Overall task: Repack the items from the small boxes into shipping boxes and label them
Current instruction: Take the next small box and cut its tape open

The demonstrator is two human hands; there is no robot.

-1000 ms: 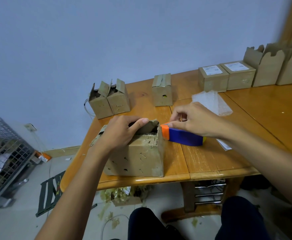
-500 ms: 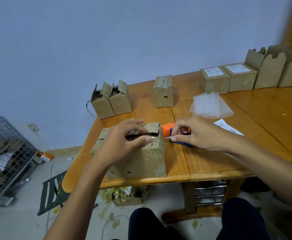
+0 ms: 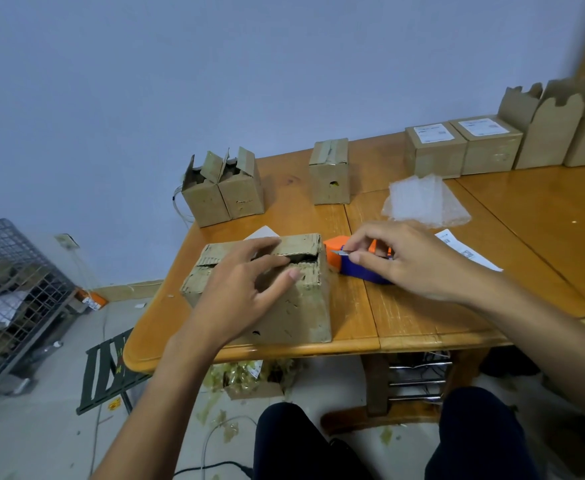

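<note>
Down go the flaps: a second ago one stood up, and now our left hand [image 3: 246, 292] has them nearly flat on the cardboard box [image 3: 298, 317], with only a dark slit showing. We spread that hand on top, fingers fairly straight, pressing and gripping nothing. That box sits at the near edge of the table [image 3: 422, 317]. Just to its right, our right hand [image 3: 408, 261] curls over the tape dispenser [image 3: 334, 254], thumb and forefinger pinching at its orange end. Bubble wrap [image 3: 422, 202] lies beyond.

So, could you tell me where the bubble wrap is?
In the head view, the bubble wrap lies on the table, right of centre, beyond the right hand and before the labelled boxes.
</note>
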